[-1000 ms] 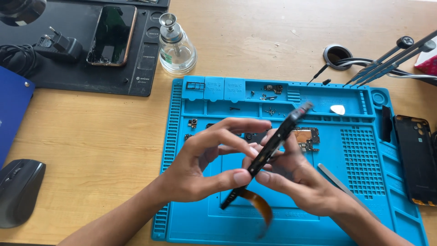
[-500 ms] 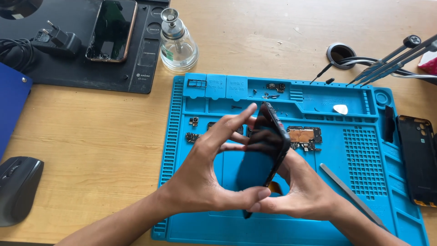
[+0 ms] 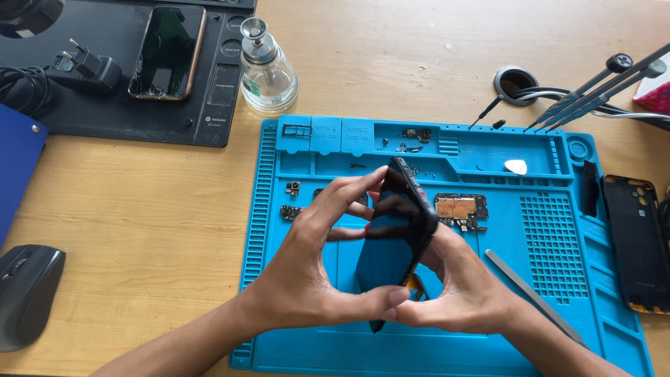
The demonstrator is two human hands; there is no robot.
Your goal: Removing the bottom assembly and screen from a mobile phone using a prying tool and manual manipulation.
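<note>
I hold a black phone screen panel [image 3: 394,234] upright on its edge above the blue silicone work mat [image 3: 537,328]. My left hand [image 3: 314,269] grips it from the left, fingertips on its top edge and thumb at its bottom. My right hand [image 3: 464,286] holds it from the right and behind. An orange flex cable [image 3: 417,284] shows at the panel's lower edge. A small circuit board with a copper patch [image 3: 460,208] lies on the mat just right of the panel.
Small parts and screws [image 3: 412,136] sit in the mat's top trays. Metal tweezers [image 3: 534,297] lie at right, a phone back cover [image 3: 638,241] beyond. A glass liquid dispenser [image 3: 267,70], a black mat with a phone [image 3: 166,52], a charger [image 3: 82,70] and a mouse [image 3: 24,293] lie left.
The panel has turned from a thin edge-on tilt to show its glossy face, and both hands have shifted their grip around it. The hanging flex cable is now mostly hidden.
</note>
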